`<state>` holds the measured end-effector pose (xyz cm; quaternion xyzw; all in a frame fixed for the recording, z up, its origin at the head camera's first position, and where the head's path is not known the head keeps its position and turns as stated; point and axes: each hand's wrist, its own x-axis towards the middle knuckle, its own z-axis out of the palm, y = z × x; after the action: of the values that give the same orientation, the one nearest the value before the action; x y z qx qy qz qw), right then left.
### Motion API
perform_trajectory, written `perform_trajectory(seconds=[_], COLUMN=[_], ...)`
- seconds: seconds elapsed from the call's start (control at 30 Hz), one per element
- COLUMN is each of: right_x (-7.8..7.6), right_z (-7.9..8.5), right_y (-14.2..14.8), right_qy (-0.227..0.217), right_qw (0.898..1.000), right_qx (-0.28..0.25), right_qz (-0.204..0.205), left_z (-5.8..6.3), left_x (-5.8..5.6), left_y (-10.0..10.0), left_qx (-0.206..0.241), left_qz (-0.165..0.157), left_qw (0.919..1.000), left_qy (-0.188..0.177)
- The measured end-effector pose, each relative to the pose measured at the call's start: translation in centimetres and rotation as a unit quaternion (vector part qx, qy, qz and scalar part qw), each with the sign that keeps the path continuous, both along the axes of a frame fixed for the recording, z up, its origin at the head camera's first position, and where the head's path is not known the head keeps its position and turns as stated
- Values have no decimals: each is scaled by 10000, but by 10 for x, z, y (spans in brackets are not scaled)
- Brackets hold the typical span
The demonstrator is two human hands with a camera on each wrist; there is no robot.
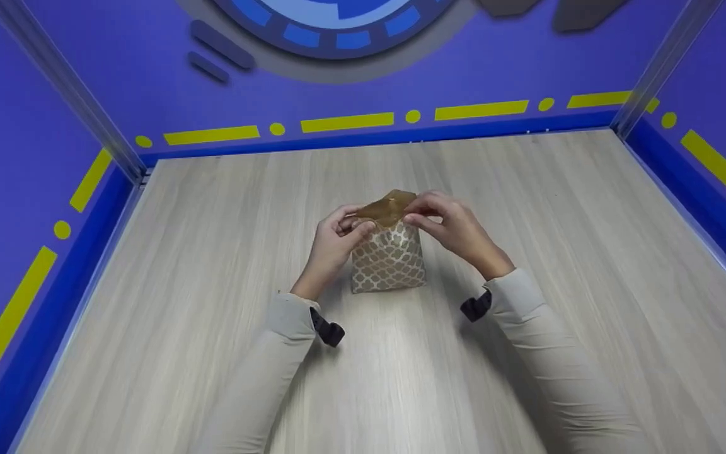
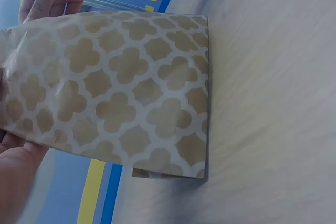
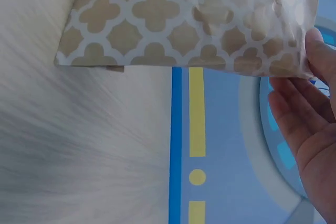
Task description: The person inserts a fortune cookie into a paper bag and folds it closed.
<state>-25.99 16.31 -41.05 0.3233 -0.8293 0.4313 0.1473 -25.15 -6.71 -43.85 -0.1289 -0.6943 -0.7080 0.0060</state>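
A brown paper bag (image 1: 389, 258) with a white quatrefoil pattern stands upright on the table, its plain brown mouth spread apart at the top. My left hand (image 1: 336, 243) pinches the left side of the rim between thumb and fingers. At the right side of the rim, my right hand (image 1: 454, 228) pinches the paper too. The left wrist view shows the bag's patterned face (image 2: 131, 93) and its base on the table. In the right wrist view the right thumb (image 3: 321, 56) presses on the bag's top edge. What the bag holds inside cannot be seen.
A light wood-grain table (image 1: 224, 252) spreads around the bag. Blue panels with yellow dashes (image 1: 347, 122) stand behind it and at both sides, joined by metal corner posts (image 1: 73, 88). Black wrist cameras (image 1: 328, 329) sit at both cuffs.
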Motion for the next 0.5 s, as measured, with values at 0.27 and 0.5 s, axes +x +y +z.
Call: perform_trajectory(seconds=[0.27, 0.5], right_x=[0, 0], right_z=[-5, -8], right_y=[-5, -7], right_qy=[-268, -739], right_qw=[9978, 9915], right_qx=[-436, -887], right_qz=[-432, -604], left_z=[0, 1], left_x=[0, 0], left_y=[3, 4], left_qx=[-49, -8], left_qz=[309, 458], left_qw=[9994, 9988], left_qy=[121, -152])
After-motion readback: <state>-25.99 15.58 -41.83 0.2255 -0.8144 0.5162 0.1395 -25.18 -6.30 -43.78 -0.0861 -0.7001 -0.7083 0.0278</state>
